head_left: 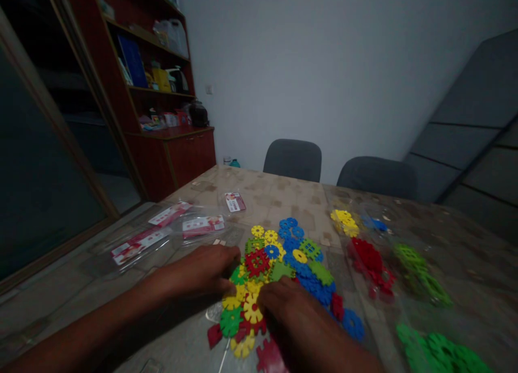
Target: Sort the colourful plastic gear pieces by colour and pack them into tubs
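Both hands at a mixed heap of plastic pieces (279,270), with clear containers (370,210) of single colors to the right.
Heap in the middle of the table (279,197), in yellow, blue, red and green; left hand (210,268) at its left edge, thumb and forefinger parted, other fingers hidden; right hand (289,303) low over its near part, fingers bent down beside a yellow notched disc (252,310), grip on it impossible to tell; in the see-through plastic at right, yellow pieces (343,223) at the far end, blue pieces (376,223) just beside, then red pieces (370,262), light green pieces (421,273) and, nearest, darker green pieces (441,351), edges between containers too faint to trace; at left, clear packs (194,241) with printed cards (203,225).
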### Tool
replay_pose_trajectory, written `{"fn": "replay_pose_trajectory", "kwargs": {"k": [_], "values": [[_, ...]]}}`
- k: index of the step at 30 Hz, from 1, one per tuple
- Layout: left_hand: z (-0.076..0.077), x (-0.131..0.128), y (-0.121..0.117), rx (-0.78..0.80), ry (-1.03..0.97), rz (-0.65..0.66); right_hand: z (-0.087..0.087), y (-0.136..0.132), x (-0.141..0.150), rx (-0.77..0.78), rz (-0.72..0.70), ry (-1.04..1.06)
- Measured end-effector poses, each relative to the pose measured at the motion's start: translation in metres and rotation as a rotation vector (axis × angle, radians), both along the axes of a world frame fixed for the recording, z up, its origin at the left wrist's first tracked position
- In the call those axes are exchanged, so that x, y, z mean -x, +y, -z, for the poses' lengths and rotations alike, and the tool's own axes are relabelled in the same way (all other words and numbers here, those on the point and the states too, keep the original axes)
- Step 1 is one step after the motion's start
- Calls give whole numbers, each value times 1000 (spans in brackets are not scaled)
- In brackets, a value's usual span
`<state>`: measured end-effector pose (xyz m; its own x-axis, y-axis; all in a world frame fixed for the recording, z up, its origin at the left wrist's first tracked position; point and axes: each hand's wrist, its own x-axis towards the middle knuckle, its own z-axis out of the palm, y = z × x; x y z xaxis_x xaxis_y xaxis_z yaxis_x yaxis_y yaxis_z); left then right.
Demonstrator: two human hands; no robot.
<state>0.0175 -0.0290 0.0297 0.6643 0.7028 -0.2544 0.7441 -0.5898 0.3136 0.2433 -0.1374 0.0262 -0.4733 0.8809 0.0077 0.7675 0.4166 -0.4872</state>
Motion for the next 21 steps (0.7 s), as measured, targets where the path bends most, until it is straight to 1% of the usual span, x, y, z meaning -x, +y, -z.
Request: {"fn": "replay_pose_trajectory", "kwargs": {"k": [3, 6, 9, 12, 16, 18, 21], "values": [[0, -1, -7, -24, 76, 19, 5, 11, 10, 26, 1, -33], [5, -6, -9, -18, 16, 27, 10, 15, 16, 10, -9, -73], [8, -10, -9, 35, -45, 50, 15, 14, 14, 12, 12, -106], [5, -11, -10, 71, -86, 76, 14, 16, 8, 12, 53, -130], [0, -10, -13, 84, -126, 107, 8, 23, 0, -16, 117, -196], [0, -11, -15, 77, -91, 102, 7, 28, 0, -27, 155, -238], [6, -14, -17, 42, -32, 95, 11, 32, 3, -45, 185, -253]]}}
